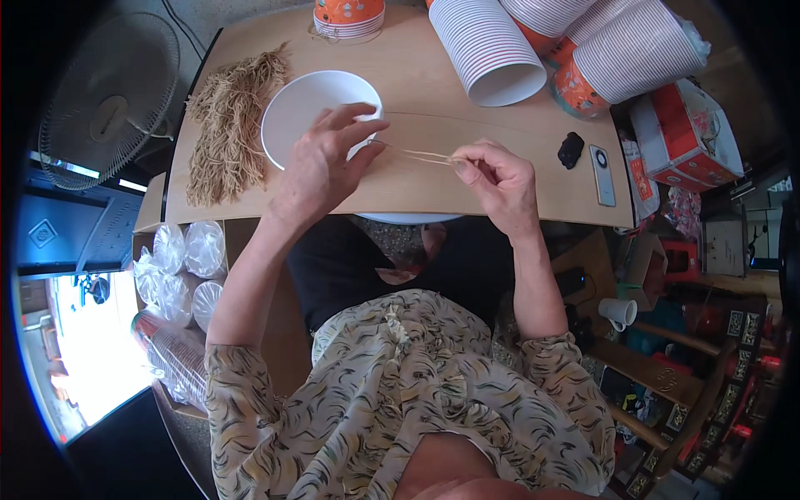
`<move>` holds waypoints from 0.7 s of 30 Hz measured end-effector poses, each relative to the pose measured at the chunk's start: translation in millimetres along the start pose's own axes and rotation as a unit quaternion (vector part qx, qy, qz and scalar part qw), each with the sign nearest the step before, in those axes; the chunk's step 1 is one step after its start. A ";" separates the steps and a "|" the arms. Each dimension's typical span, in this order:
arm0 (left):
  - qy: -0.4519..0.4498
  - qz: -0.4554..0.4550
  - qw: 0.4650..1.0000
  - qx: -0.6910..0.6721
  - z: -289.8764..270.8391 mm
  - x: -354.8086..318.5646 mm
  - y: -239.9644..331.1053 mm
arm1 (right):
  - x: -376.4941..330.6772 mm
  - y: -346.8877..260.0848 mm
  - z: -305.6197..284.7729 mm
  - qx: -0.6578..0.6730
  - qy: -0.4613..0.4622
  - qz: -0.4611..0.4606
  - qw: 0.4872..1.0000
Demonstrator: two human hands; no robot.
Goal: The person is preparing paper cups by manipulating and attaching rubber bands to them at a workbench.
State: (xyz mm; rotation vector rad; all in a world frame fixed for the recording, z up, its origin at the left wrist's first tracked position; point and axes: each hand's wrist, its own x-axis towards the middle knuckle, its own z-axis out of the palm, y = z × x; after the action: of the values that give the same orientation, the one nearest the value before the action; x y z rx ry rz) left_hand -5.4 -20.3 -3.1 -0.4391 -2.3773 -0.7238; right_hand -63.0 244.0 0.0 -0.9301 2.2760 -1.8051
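My left hand and my right hand stretch a thin tan rubber band between them over the wooden table. The left hand pinches its left end beside a white paper lid. Fingertips of the right hand pinch the other end. A heap of tan rubber bands lies on the table to the left of the lid.
Stacks of paper bowls lie on their sides at the back right, and one stack stands at the back. A black object and a phone rest at the right. A fan stands left; bagged lids sit in a box below.
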 end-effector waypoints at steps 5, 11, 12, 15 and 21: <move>-0.240 -0.193 0.926 -0.217 -7.4 46.6 28.1 | 9.5 -28.6 -7.7 -0.094 -0.034 -0.085 0.991; -0.447 -0.273 0.731 -0.438 5.3 55.3 12.3 | 10.6 -30.7 -3.3 -0.084 -0.015 -0.141 0.986; -0.453 -0.268 0.730 -0.436 6.1 55.2 14.0 | 9.9 -28.7 -3.9 -0.086 -0.008 -0.139 0.986; -0.377 -0.279 0.731 -0.496 6.6 45.7 20.8 | 7.0 -24.1 -0.3 -0.089 0.020 -0.134 0.987; -0.297 -0.276 0.751 -0.521 8.1 34.2 24.9 | 3.7 -18.8 6.7 -0.009 0.049 -0.021 0.999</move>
State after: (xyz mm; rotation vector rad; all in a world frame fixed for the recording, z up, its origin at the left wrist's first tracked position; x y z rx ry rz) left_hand -23.5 8.8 23.0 -0.4207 -2.4139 -2.5602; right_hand -55.6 234.2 16.1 -0.9186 2.3519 -1.8901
